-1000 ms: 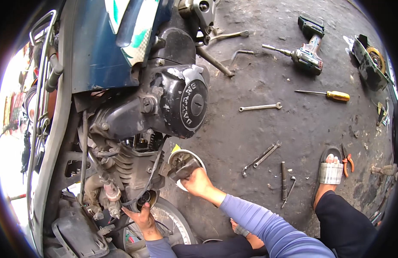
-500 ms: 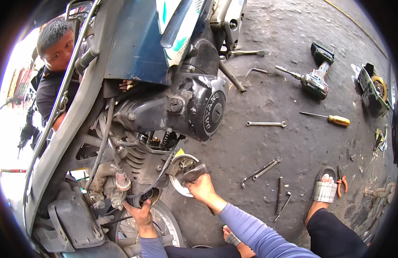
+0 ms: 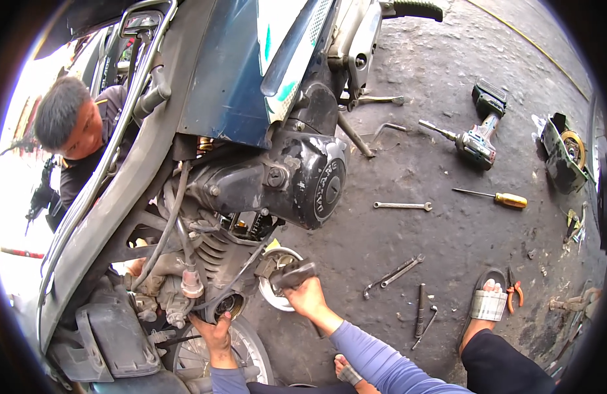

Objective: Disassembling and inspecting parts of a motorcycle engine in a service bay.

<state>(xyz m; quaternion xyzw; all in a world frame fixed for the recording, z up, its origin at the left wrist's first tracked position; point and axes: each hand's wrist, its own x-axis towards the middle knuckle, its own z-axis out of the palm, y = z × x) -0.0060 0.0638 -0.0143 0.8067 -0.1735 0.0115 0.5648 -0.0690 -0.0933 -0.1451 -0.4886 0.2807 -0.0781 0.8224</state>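
A motorbike engine (image 3: 215, 256) fills the middle left, with cooling fins and a dark round side cover (image 3: 326, 187). At its lower end, my left hand (image 3: 216, 336) grips the cylinder head (image 3: 205, 303) beside a round opening (image 3: 230, 305), thumb raised; some of its fingers are hidden. Just to the right, my right hand (image 3: 308, 299) is closed around a hammer (image 3: 295, 275), its dark blocky head up and its handle end below the fist. Behind the hammer head sits a round part with a pale rim (image 3: 277, 303), partly covered by it.
A spoked wheel (image 3: 256, 348) stands below the engine. On the dark ground lie a cordless drill (image 3: 477, 146), screwdriver (image 3: 510, 199), spanner (image 3: 403, 205), several more tools and orange-handled pliers (image 3: 515, 297). A metal box (image 3: 559, 161) stands far right. Another person (image 3: 70, 121) leans in beyond the frame.
The view has shifted slightly, so the ground tools sit differently. The other person leans lower, and a hand now shows beside the engine's far side. My hands keep nearly the same places and grips.
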